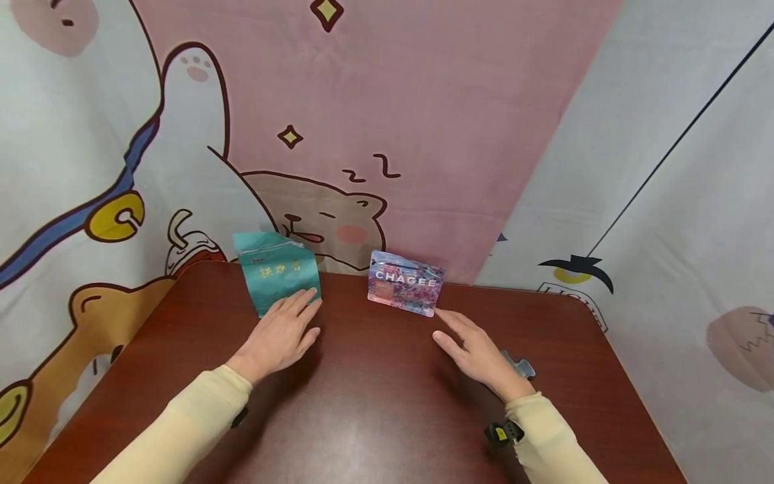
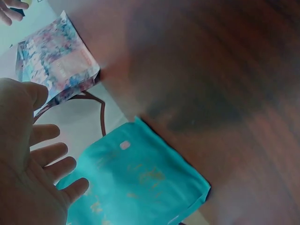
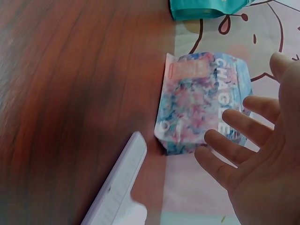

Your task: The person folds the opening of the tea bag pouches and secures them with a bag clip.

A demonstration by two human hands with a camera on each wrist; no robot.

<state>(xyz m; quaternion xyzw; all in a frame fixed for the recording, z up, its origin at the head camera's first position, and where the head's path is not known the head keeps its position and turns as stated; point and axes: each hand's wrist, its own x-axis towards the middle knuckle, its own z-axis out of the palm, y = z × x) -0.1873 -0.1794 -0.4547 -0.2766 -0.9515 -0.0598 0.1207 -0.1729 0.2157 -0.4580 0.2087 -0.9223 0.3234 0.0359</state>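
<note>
Sleeves (image 1: 181, 423) in pale cream come nearest to me, with a dark wrist strap (image 1: 505, 432) at the right cuff, both forearms reaching over the brown table (image 1: 363, 410). By the right wrist lies a small grey-blue piece (image 1: 523, 368), partly covered by the arm, so I cannot tell what it is. My right wrist view shows a long pale strip (image 3: 115, 190) over the table; I cannot say whether it is the same thing.

Farther on, the left hand (image 1: 281, 333) has its fingers loosely extended and holds nothing. It overlaps the lower right of the teal bag (image 1: 275, 272), though I cannot tell whether they touch. The right hand (image 1: 478, 349) is spread likewise, gripping nothing, its fingertips just beside the lower right corner of the floral pouch (image 1: 399, 286) marked CHAGEE. I take the wide spacing of the arms as a way to give each hand its own package.

Both packages stand toward the table's back edge, prints facing me, I suppose so the labels can be read. Behind them hangs a cartoon cloth (image 1: 471, 121).
</note>
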